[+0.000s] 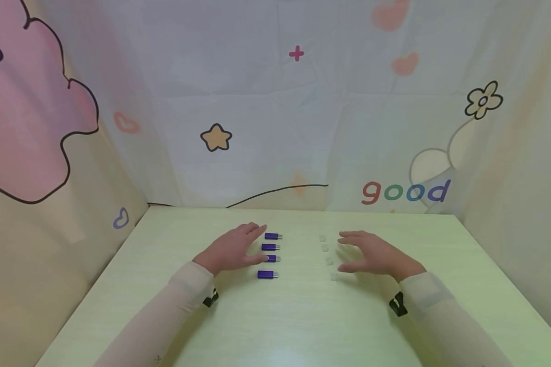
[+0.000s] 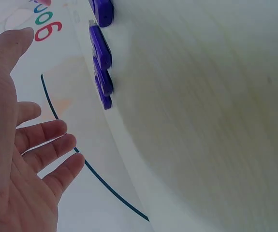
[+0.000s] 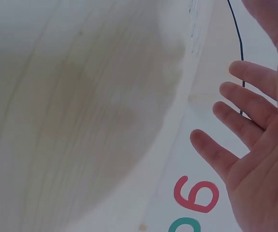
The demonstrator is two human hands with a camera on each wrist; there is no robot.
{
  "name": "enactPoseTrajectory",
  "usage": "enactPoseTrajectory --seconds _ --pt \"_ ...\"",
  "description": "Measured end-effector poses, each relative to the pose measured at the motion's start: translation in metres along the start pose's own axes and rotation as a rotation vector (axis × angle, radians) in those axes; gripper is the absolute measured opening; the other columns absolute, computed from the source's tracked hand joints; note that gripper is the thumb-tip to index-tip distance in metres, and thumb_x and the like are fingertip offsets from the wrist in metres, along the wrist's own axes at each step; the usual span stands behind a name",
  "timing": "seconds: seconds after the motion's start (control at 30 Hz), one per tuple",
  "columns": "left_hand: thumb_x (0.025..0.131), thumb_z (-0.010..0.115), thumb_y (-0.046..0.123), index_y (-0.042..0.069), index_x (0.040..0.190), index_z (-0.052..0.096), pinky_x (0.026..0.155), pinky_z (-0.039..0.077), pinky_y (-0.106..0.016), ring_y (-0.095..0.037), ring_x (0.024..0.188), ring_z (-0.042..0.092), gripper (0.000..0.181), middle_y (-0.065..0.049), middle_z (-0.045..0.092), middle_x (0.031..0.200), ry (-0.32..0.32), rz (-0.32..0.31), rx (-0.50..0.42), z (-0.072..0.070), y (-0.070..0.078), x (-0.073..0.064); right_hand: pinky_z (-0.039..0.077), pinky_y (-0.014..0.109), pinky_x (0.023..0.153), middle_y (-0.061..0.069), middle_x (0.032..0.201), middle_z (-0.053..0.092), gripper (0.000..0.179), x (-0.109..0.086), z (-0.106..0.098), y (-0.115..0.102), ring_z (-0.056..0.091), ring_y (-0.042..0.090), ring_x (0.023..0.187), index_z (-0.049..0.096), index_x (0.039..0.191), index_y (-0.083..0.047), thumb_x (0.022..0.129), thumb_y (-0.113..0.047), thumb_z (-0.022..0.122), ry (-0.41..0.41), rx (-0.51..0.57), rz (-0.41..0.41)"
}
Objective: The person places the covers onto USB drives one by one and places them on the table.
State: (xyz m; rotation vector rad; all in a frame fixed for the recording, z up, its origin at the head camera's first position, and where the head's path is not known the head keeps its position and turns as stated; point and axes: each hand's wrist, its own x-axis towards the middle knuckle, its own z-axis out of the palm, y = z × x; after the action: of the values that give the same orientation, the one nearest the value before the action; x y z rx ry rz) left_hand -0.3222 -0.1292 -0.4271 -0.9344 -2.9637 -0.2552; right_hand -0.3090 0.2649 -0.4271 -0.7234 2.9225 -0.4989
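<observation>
Several purple USB flash drives (image 1: 265,274) lie in a column on the table, their metal plugs pointing right. My left hand (image 1: 234,250) hovers just left of them with fingers spread; in the head view its thumb covers part of one drive (image 1: 273,259). The left wrist view shows that hand apart from the purple drives (image 2: 100,46), holding nothing. Farther right, several small clear caps (image 1: 329,261) form a second column. To the right of these caps is my right hand (image 1: 374,255), raised, its fingers loosely extended and holding nothing.
The pale table (image 1: 275,326) reaches back to a printed cloth (image 1: 257,102) hung behind it and along both sides. A black strap (image 1: 398,305) shows at the right wrist, and another black strap (image 1: 210,297) at the left.
</observation>
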Motion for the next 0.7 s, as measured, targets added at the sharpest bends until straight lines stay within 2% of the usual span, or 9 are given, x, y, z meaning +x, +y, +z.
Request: enactPoseTrajectory --seconds 0.1,0.3,0.43,0.57,0.7 --pt "0.095 0.062 0.06 0.009 0.155 0.043 0.115 0.045 -0.044 -0.029 0.138 0.052 0.081 -0.011 0.052 0.15 -0.016 0.019 0.007 -0.001 0.008 0.0 0.036 0.06 0.117 0.009 0.155 0.051 0.081 -0.001 0.001 -0.004 0.042 0.039 0.146 0.061 0.143 -0.012 0.081 -0.061 0.079 -0.003 -0.009 -0.027" --pt "0.093 0.065 0.059 0.008 0.145 0.057 0.113 0.047 -0.041 -0.026 0.134 0.055 0.072 -0.009 0.057 0.145 -0.087 0.014 0.036 -0.003 0.02 0.002 0.041 0.058 0.114 0.008 0.146 0.059 0.073 -0.001 0.002 -0.016 0.049 0.037 0.14 0.067 0.135 -0.013 0.08 -0.059 0.081 -0.031 -0.016 -0.031" --pt "0.094 0.067 0.055 0.006 0.138 0.063 0.111 0.049 -0.039 -0.024 0.128 0.058 0.066 -0.009 0.061 0.14 -0.103 0.05 0.036 -0.003 0.025 0.001 0.044 0.056 0.113 0.007 0.139 0.064 0.068 -0.001 0.002 -0.022 0.055 0.035 0.134 0.071 0.13 -0.013 0.08 -0.057 0.082 -0.044 -0.012 -0.039" --pt "0.094 0.069 0.051 0.006 0.129 0.068 0.109 0.05 -0.038 -0.023 0.123 0.061 0.058 -0.008 0.065 0.134 -0.107 0.09 0.032 -0.004 0.029 0.0 0.05 0.052 0.107 0.004 0.126 0.07 0.063 0.0 0.004 -0.027 0.063 0.029 0.121 0.073 0.125 -0.012 0.079 -0.054 0.084 -0.049 0.002 -0.057" --pt "0.093 0.072 0.05 0.009 0.121 0.072 0.104 0.052 -0.036 -0.02 0.112 0.063 0.05 -0.006 0.069 0.123 -0.132 0.102 0.045 -0.003 0.035 0.0 0.055 0.045 0.099 -0.003 0.112 0.072 0.053 0.001 0.007 -0.03 0.064 0.018 0.105 0.076 0.118 -0.014 0.079 -0.049 0.086 -0.071 0.024 -0.062"
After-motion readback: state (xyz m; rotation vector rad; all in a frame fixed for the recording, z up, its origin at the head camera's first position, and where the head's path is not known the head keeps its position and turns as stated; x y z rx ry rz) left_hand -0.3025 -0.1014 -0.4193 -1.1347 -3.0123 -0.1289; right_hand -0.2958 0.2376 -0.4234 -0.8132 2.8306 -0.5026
